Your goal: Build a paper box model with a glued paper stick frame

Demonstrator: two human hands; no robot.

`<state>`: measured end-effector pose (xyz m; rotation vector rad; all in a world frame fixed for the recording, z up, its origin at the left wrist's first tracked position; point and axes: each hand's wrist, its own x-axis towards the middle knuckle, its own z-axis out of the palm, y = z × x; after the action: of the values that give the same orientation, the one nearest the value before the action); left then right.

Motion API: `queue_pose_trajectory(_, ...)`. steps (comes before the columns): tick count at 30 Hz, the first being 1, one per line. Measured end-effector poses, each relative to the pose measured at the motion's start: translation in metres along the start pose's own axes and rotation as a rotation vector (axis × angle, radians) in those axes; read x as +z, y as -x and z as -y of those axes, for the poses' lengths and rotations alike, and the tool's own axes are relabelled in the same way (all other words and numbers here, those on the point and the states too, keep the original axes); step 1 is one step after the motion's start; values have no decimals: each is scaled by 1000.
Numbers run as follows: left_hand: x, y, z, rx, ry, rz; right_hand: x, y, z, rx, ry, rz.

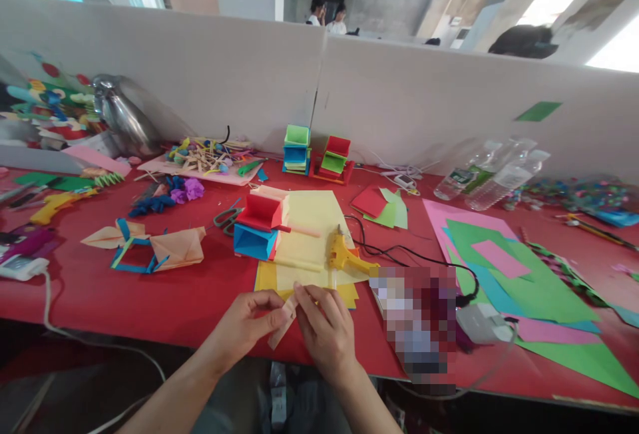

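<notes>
My left hand [258, 319] and my right hand [327, 326] meet over the front edge of the red table. Between their fingertips they pinch a narrow pale paper strip [282, 335], whose lower end hangs free below the left thumb. Just beyond the hands lie yellow paper sheets [312, 211]. On these sheets rests a yellow hot glue gun [344, 253], nozzle pointing away from me. A red paper box [263, 211] sits on a blue paper box [255, 241] to the left, with rolled paper sticks [299, 266] beside them.
Scissors [227, 219] lie behind the boxes. Folded paper shapes [177, 247] are at left. Stacked paper boxes [297, 148] stand by the partition [224, 74]. Plastic bottles [509, 178] and coloured sheets [524, 267] occupy the right. A black cord [414, 251] trails from the glue gun.
</notes>
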<state>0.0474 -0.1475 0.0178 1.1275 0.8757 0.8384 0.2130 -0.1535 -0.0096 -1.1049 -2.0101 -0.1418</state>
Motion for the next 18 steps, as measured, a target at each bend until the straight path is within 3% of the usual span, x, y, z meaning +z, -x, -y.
queue_pose_trajectory(9,5,-2,5,-28,49,-68,-4,0,1,-127,-51,-111)
queue_pose_trajectory(18,7,-4,18,19,49,-177,-3,-3,3,-90,-111,-106)
